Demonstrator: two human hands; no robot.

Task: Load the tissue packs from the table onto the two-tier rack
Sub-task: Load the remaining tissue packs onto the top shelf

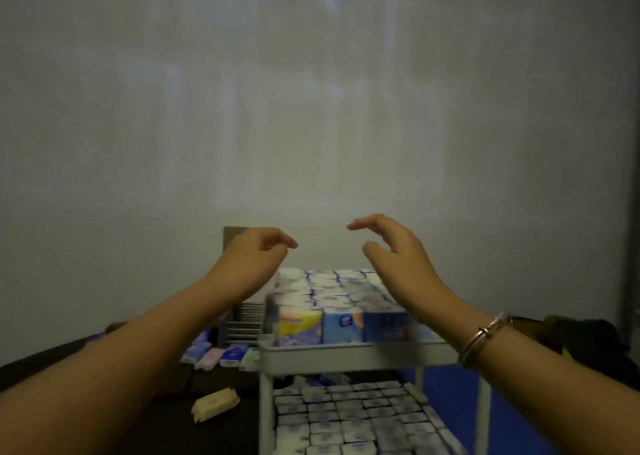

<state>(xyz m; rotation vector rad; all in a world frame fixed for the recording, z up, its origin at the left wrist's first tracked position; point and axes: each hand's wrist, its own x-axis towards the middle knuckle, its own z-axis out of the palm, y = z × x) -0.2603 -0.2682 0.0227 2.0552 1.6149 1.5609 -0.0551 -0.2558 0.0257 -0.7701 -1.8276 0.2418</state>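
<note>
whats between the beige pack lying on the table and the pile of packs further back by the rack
In the head view, only bare dark table separates the beige pack from the pile of packs left of the rack. Nothing else shows there.

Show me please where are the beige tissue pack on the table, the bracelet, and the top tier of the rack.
beige tissue pack (215, 404): head view, middle of its top face.
bracelet (485, 337): head view, metal band on the right wrist.
top tier of the rack (346, 355): head view, front wall of the tray.
</note>
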